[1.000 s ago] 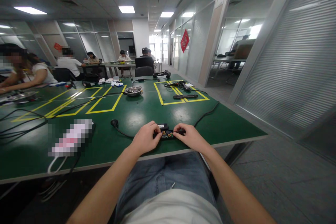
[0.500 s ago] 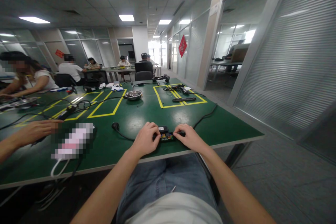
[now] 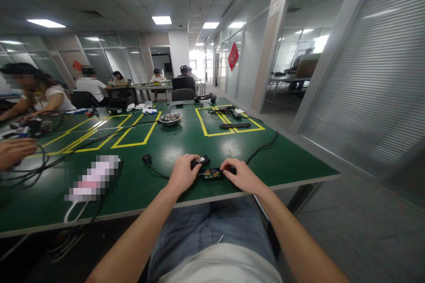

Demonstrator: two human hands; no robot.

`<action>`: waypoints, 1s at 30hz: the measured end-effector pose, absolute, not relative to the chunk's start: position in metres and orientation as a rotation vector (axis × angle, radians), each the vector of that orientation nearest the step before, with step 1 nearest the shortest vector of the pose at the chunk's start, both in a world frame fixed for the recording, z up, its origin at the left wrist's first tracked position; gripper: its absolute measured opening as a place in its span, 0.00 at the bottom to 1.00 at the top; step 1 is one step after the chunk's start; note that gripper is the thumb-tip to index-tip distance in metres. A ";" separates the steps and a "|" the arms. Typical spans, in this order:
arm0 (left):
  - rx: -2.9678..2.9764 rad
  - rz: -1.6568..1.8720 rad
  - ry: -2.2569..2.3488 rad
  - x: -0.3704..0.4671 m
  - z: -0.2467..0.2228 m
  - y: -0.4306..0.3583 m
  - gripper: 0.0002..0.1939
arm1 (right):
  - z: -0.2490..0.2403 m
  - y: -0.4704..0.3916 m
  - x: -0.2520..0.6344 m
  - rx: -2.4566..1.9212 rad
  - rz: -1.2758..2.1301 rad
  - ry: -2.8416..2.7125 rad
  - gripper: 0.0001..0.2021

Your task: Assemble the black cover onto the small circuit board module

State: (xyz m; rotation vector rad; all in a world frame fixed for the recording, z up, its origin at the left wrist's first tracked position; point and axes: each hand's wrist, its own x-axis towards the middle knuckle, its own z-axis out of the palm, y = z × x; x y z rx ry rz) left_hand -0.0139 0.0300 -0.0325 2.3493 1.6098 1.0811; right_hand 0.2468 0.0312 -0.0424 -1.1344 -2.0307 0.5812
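In front of me on the green table lies an open black adapter case (image 3: 212, 174) with a circuit board and coloured parts inside. My left hand (image 3: 183, 174) is closed on a black case cover (image 3: 203, 159) with a white label, held tilted just behind the open case. At the case's right end my right hand (image 3: 241, 176) pinches the end of a black cable (image 3: 262, 146), which runs off to the back right. A second cable with a black plug (image 3: 146, 158) comes out from under my left hand. My fingers partly hide both ends of the case.
A metal bowl (image 3: 170, 119) stands farther back. Yellow tape rectangles hold a black bar (image 3: 235, 126) and bundled cables (image 3: 226, 111). To the left are a blurred-out pinkish object (image 3: 96, 178), tangled black cables (image 3: 43, 159) and a co-worker's hand (image 3: 16, 151).
The labelled cover has gone from lying flat behind the case to tilted in my left hand. My right hand has barely moved. A co-worker's hand has drawn back left, along with black cables.
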 end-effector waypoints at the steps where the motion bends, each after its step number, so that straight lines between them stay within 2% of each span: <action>1: 2.361 1.130 1.552 -0.013 -0.029 0.026 0.12 | -0.043 0.031 0.247 -1.121 0.604 -2.012 0.05; 3: 2.396 1.177 1.389 -0.011 -0.023 0.016 0.15 | -0.044 0.031 0.246 -1.076 0.647 -1.969 0.08; 7: 2.574 0.917 1.136 -0.009 -0.015 0.005 0.16 | -0.044 0.031 0.246 -1.021 0.681 -1.945 0.12; 12: 2.592 0.849 1.132 -0.007 -0.015 0.006 0.15 | -0.039 0.029 0.247 -1.103 0.630 -2.015 0.10; 21: 2.557 0.884 1.116 -0.005 -0.018 0.006 0.15 | -0.039 0.029 0.249 -1.158 0.595 -2.055 0.13; 26: 2.344 1.149 1.444 -0.005 -0.021 0.014 0.12 | -0.038 0.027 0.249 -1.185 0.564 -2.055 0.07; 30: 2.260 1.034 1.666 -0.005 -0.027 0.021 0.08 | -0.035 0.025 0.248 -1.181 0.586 -2.060 0.03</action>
